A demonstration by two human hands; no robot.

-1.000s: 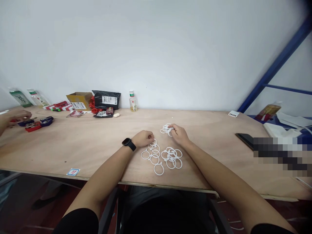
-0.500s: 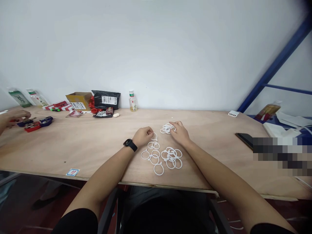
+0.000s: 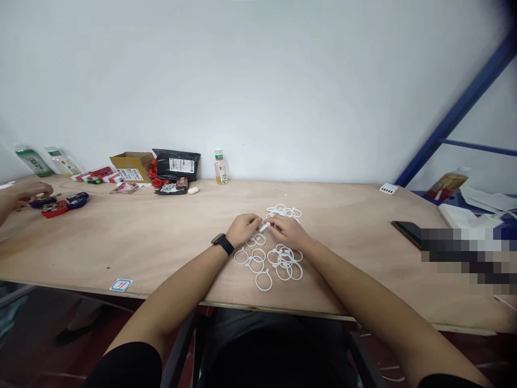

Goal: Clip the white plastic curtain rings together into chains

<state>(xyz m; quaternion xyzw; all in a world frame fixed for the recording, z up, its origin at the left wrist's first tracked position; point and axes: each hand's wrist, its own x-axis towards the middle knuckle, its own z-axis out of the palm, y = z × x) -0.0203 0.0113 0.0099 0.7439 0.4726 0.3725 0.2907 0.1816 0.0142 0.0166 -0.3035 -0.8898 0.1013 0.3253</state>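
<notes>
My left hand [image 3: 243, 228], wearing a black watch [image 3: 223, 243], has its thumb and fingers pinched at a white ring [image 3: 264, 227] that is seen nearly edge-on. From the other side, my right hand [image 3: 288, 230] closes its fingers on the same ring. The rings look like plastic curtain rings with a small eyelet. Behind my right hand lies a pile of rings [image 3: 291, 211], partly covered by it. Closer to me, an overlapping cluster of rings [image 3: 285, 263] is on the right, with several looser rings [image 3: 264, 281] to its left.
The wooden table [image 3: 169, 237] runs along a wall. A small bottle [image 3: 220, 167], a black parcel bag [image 3: 177, 164] and a cardboard box [image 3: 132, 166] stand at the back. Another person's hand [image 3: 34, 191] is at far left by red and blue containers [image 3: 55, 208]. A phone [image 3: 406, 233] lies right.
My right hand has moved left and toward me from the back pile to meet my left hand. The ring at my left fingers is now turned edge-on between both hands.
</notes>
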